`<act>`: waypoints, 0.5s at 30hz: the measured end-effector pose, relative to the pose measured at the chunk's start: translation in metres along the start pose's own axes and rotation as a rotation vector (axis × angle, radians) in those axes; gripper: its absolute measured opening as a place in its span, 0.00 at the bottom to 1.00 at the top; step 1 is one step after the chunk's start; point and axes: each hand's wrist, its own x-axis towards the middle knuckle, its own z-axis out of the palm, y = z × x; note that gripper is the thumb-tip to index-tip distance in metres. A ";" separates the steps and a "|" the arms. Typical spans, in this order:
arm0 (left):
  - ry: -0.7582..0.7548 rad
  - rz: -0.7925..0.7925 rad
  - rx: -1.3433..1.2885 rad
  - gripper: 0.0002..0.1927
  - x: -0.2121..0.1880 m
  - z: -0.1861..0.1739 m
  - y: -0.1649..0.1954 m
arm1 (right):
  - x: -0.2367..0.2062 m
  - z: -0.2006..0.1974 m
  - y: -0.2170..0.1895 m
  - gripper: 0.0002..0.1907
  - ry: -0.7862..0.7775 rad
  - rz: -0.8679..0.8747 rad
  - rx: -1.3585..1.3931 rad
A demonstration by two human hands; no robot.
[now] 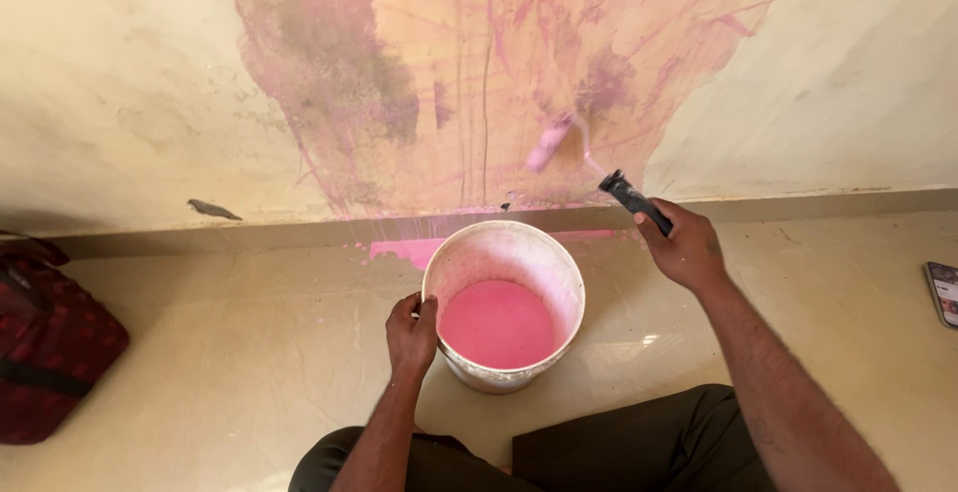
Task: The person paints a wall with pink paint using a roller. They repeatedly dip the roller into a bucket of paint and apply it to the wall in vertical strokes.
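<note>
- At the far left, a dark red checked bag sits on the floor against the wall, well apart from your hands.
- Your left hand grips the near-left rim of the white bucket, fingers curled and pressed together over the edge, thumb on the outside.
- The bucket stands upright on the floor just in front of your knees, near the wall, and holds pink paint partway up.
- Beyond the bucket, pink paint streaks and blotches cover the middle of the wall, with a pink patch at the skirting.
- The paint roller rests against the wall above and to the right of the bucket, blurred.
- Your right hand wraps the roller's black handle, fingers closed tightly around it.
- At the far right edge, a phone lies flat on the floor.
</note>
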 end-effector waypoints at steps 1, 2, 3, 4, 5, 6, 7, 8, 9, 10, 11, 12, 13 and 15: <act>0.002 -0.004 0.013 0.23 0.000 -0.001 -0.001 | 0.003 -0.005 -0.003 0.16 -0.062 -0.018 -0.093; 0.003 -0.009 0.028 0.23 0.000 -0.002 -0.002 | 0.005 -0.005 -0.004 0.16 -0.124 -0.036 -0.185; 0.003 -0.015 0.043 0.23 0.000 -0.004 -0.003 | 0.005 -0.003 -0.003 0.17 -0.147 -0.117 -0.269; 0.000 -0.040 0.049 0.23 0.000 -0.006 -0.004 | 0.006 0.001 -0.001 0.19 -0.168 -0.198 -0.352; -0.005 -0.063 0.054 0.23 0.002 -0.011 -0.004 | 0.007 0.008 0.002 0.22 -0.187 -0.278 -0.436; -0.011 -0.082 0.060 0.23 0.005 -0.016 -0.004 | 0.006 0.020 0.005 0.21 -0.243 -0.283 -0.510; 0.001 -0.049 0.092 0.23 0.008 -0.021 -0.003 | 0.004 0.033 0.007 0.19 -0.299 -0.287 -0.584; 0.014 -0.017 0.126 0.23 0.009 -0.028 -0.003 | -0.001 0.043 0.011 0.18 -0.357 -0.292 -0.657; 0.028 0.014 0.160 0.23 0.010 -0.036 -0.003 | -0.008 0.052 0.015 0.19 -0.406 -0.307 -0.678; 0.025 -0.004 0.158 0.23 0.011 -0.044 -0.003 | -0.017 0.062 0.017 0.20 -0.454 -0.322 -0.697; 0.022 -0.023 0.154 0.23 0.012 -0.052 -0.002 | -0.025 0.071 0.019 0.22 -0.503 -0.337 -0.719; 0.022 -0.041 0.148 0.23 0.013 -0.056 0.000 | -0.033 0.079 0.019 0.23 -0.527 -0.343 -0.710; 0.009 -0.061 0.151 0.23 0.014 -0.060 0.001 | -0.042 0.087 0.019 0.25 -0.553 -0.351 -0.699; -0.020 -0.111 0.162 0.23 0.012 -0.069 0.002 | -0.058 0.109 0.019 0.28 -0.599 -0.380 -0.641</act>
